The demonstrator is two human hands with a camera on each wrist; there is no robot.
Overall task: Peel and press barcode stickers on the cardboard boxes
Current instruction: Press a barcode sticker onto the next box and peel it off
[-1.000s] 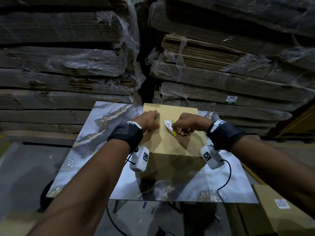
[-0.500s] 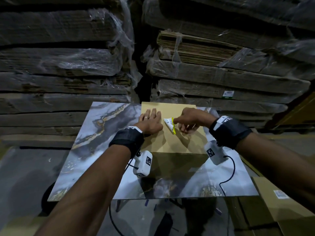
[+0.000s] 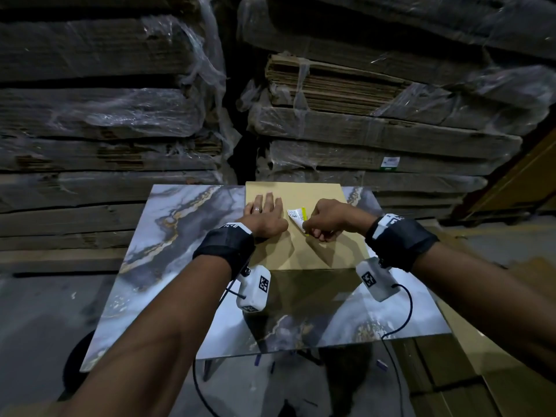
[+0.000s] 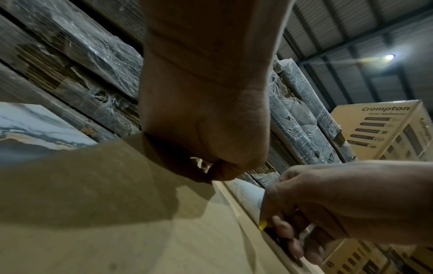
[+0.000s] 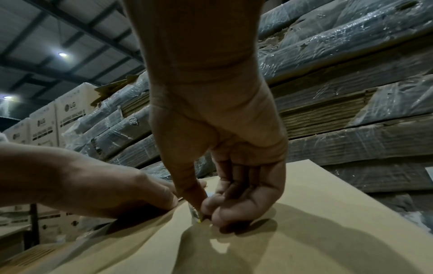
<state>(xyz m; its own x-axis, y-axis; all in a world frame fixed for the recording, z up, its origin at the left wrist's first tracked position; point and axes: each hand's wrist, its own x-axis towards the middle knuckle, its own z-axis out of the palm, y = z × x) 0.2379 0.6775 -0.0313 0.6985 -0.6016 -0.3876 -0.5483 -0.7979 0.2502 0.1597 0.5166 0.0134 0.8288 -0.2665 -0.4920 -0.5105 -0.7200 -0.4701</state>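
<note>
A flattened cardboard box lies on the marble table. My left hand rests flat on the box's far left part, fingers straight. Just right of it is a white barcode sticker with a yellow backing edge; its far end is down near the cardboard. My right hand pinches the sticker's near end between thumb and forefinger, other fingers curled. The right wrist view shows that pinch low over the box, with the left hand beside it. In the left wrist view the sticker runs into the right hand.
Plastic-wrapped stacks of flat cardboard rise right behind the table. A box with a label sits low at the right. Printed cartons stand further off. Cables hang from both wrist cameras over the table's near edge.
My left hand let go near the sticker and spread flat on the cardboard. The right hand keeps its pinch and has drawn the sticker's near end slightly toward me.
</note>
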